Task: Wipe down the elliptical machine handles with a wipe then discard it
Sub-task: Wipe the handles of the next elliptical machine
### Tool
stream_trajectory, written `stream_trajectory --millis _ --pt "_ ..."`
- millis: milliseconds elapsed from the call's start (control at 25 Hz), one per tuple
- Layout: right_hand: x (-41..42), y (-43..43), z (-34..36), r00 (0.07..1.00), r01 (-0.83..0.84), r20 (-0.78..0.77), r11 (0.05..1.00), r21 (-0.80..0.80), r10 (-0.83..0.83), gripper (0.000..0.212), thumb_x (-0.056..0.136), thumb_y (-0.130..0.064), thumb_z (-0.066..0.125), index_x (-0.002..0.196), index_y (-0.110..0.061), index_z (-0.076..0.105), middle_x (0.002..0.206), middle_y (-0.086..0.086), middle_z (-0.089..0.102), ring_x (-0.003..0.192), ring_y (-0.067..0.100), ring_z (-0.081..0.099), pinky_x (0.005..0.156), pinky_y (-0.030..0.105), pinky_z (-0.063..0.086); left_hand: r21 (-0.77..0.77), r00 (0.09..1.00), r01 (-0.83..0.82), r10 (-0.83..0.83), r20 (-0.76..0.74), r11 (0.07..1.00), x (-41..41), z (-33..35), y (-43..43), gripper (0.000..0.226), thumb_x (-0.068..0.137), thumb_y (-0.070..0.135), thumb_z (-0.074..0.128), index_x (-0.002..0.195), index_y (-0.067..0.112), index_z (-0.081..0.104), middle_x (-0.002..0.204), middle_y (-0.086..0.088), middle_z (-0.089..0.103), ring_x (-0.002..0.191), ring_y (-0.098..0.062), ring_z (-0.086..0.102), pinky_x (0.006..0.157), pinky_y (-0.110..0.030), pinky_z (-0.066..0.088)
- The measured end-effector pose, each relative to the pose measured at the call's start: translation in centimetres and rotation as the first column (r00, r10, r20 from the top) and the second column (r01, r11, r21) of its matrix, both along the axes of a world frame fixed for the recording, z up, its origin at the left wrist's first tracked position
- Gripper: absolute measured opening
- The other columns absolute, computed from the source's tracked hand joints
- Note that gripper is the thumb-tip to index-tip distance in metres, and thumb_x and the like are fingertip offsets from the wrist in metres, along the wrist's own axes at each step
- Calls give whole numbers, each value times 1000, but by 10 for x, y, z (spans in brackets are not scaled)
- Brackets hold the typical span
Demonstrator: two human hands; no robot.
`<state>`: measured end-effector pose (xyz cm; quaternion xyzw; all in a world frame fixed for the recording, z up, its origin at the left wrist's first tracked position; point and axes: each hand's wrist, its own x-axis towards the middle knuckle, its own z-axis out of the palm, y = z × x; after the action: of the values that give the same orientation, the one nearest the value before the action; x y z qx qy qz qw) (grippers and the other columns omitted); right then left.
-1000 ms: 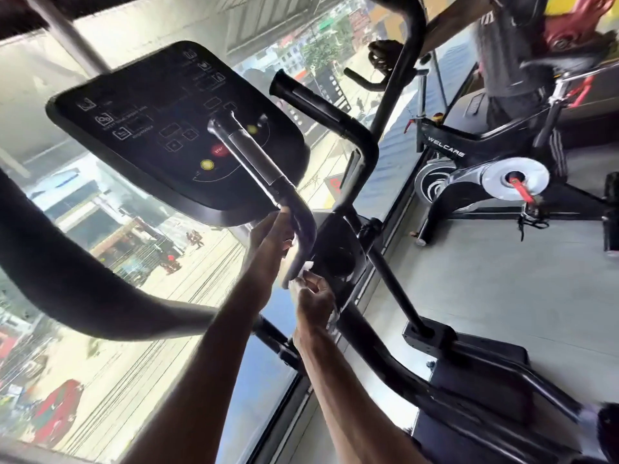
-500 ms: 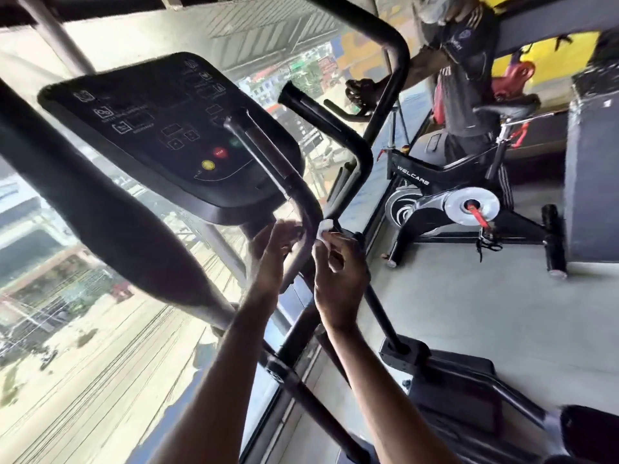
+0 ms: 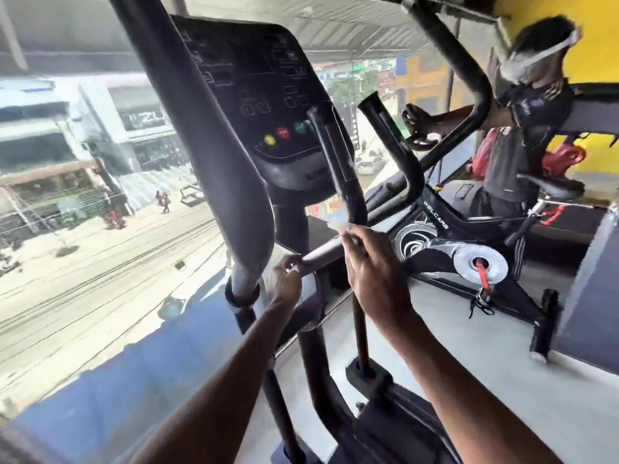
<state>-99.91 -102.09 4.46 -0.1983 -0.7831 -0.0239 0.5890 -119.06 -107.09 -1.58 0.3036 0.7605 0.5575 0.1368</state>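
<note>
The elliptical's big swing arm (image 3: 214,145) is crowding just left of your left hand (image 3: 284,283). Two short inner handles are rising above your hands: the farther handle (image 3: 385,135) and the nearer handle (image 3: 338,169), which is bending down to them. Your left hand is curling its fingers round the nearer handle's low end, while your right hand (image 3: 378,269) is pinching the one wipe (image 3: 340,226) against its bend. Bare floor (image 3: 469,346) is lying open to the right of your right hand

White wipe (image 3: 340,226) lies against the black handle (image 3: 350,192) at its lower bend.
</note>
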Motion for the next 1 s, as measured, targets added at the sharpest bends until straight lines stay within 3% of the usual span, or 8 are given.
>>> stream_trajectory --millis 80,160,280,400,600,800,880,1000 --pt "-5 -5 -3 992 -44 120 998 -40 48 34 110 -22 40 128 -7 64 119 2 64 112 14 58 100 20 48 8 998 -63 63 12 998 24 22 -16 38 82 17 51 110 27 75 115 -6 74 113 -29 65 96 -29 47" --pt "-12 -9 -8 973 -44 222 993 -109 67 38 110 -25 31 127 -12 62 119 -2 61 110 12 57 93 25 52 14 995 -101 101 16 995 31 23 -21 46 85 11 46 121 21 71 123 -8 71 119 -29 61 101 -31 45" --pt "-31 -24 -19 918 19 396 1000 -2 -16 26 94 -7 53 114 -2 69 104 5 63 95 20 62 69 29 60 23 994 -109 109 -1 994 32 13 -25 66 70 15 36 128 21 67 127 -10 70 122 -29 61 108 -40 46" --pt "-47 -38 -21 852 23 520 996 80 -62 22 83 -3 57 96 -3 74 93 6 64 84 18 63 53 24 56 41 989 -148 148 16 988 29 5 -25 60 77 1 41 129 18 66 124 -9 72 121 -28 63 105 -36 48" --pt "-16 -22 27 855 122 488 983 138 -175 24 88 0 57 108 1 71 101 10 63 95 26 59 60 35 61 86 986 -164 163 25 983 23 -5 -25 64 81 -13 44 135 15 65 131 -14 69 125 -28 61 106 -39 48" --pt "-36 -30 30 755 127 609 965 228 -244 28 81 3 44 80 3 71 85 15 62 88 32 59 59 37 56 207 970 -182 141 200 961 14 -23 -19 66 72 2 43 134 9 65 127 -8 69 125 -27 63 107 -46 51" --pt "-56 -29 19 713 93 671 976 198 -205 24 78 4 49 75 0 72 80 15 62 86 33 60 61 36 56 239 947 -187 111 301 953 6 -32 -14 58 80 -5 48 133 8 64 121 -2 67 123 -24 64 107 -47 52" --pt "-85 -31 2 628 71 760 985 158 -167 16 76 3 66 75 -10 75 76 10 63 86 29 63 58 32 56 239 897 -207 86 434 949 -2 -37 -9 49 79 7 56 125 14 70 119 -3 74 105 -16 69 94 -36 58"
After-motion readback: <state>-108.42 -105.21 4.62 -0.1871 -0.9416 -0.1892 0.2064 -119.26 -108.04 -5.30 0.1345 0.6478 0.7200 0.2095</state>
